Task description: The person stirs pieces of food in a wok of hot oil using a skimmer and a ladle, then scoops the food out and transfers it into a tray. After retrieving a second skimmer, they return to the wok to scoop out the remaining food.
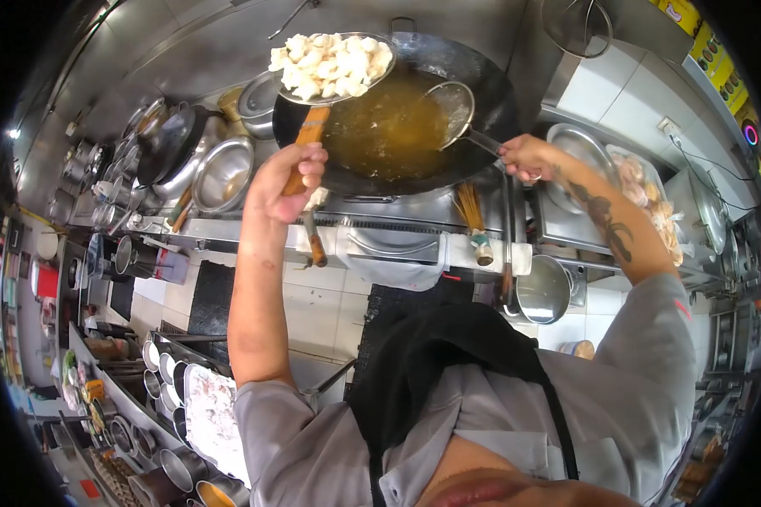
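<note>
My left hand (289, 182) is closed around the wooden handle of a wide strainer (312, 127). Pale, chunky pieces (330, 66) are heaped in the strainer, which is held over the far left side of a large dark wok (486, 80). Golden-brown oil (372, 139) with small bits floating in it fills the wok's bottom. In my right hand (528, 158) is the dark handle of a round mesh skimmer (450, 110), its head at the oil's right side.
Left of the wok are a steel bowl (223, 175) and stacked pans (173, 144). A bamboo brush (470, 211) lies at the stove's front edge, near a steel pot (543, 289). To the right are a metal basin (579, 139) and bagged food (647, 190). Another strainer (577, 29) hangs above.
</note>
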Tool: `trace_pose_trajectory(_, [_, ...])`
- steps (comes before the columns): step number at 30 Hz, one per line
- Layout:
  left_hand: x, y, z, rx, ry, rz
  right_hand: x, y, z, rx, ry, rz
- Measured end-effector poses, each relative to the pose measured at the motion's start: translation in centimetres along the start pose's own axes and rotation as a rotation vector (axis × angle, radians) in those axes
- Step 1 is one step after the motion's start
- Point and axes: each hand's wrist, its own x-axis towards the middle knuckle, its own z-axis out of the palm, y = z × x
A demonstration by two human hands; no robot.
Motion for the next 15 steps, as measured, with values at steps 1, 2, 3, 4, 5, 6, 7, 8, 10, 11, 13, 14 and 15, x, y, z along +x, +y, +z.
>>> trace_pose_trajectory(1, [0.0,0.2,-0.1,-0.002,-0.001,-0.001,0.8,0.2,0.6,0.026,-0.033,0.001])
trace_pose_trajectory(2, [0.0,0.4,-0.2,-0.005,0.0,-0.007,1.5,0.4,1.2,0.052,-0.067,0.003])
trace_pose_trajectory(3, [0.0,0.5,-0.4,-0.008,0.0,-0.012,1.7,0.2,2.0,0.077,-0.1,0.004])
trace_pose_trajectory(4, [0.0,0.6,-0.5,-0.012,0.0,-0.016,1.3,-0.3,3.0,0.122,-0.143,-0.006])
trace_pose_trajectory(5, [0.0,0.7,-0.6,-0.014,0.005,-0.022,1.9,-0.4,3.7,0.17,-0.179,-0.011])
trace_pose_trajectory(6, [0.0,0.8,-0.8,-0.016,0.008,-0.024,2.9,-0.3,4.3,0.216,-0.216,-0.019])
trace_pose_trajectory(7, [-0.1,0.9,-1.0,-0.018,0.014,-0.027,3.9,-0.1,5.0,0.262,-0.253,-0.025])
trace_pose_trajectory(8, [-0.1,1.0,-1.1,-0.022,0.008,-0.023,5.1,-0.1,5.8,0.307,-0.287,-0.048])
trace_pose_trajectory(10, [-0.2,1.2,-1.3,-0.029,-0.005,-0.013,7.7,-0.4,7.4,0.397,-0.354,-0.095])
trace_pose_trajectory(11, [-0.4,1.3,-1.4,-0.021,0.003,-0.013,8.7,-0.6,8.2,0.441,-0.387,-0.118])
trace_pose_trajectory(13, [-0.6,1.3,-1.4,-0.004,0.02,-0.012,10.4,-1.5,9.8,0.505,-0.388,-0.149])
trace_pose_trajectory(14, [-0.7,1.3,-1.4,0.003,0.02,-0.006,11.6,-2.1,10.4,0.522,-0.381,-0.158])
trace_pose_trajectory(15, [-0.7,1.4,-1.6,0.01,0.019,-0.001,12.4,-2.9,10.9,0.538,-0.373,-0.168])
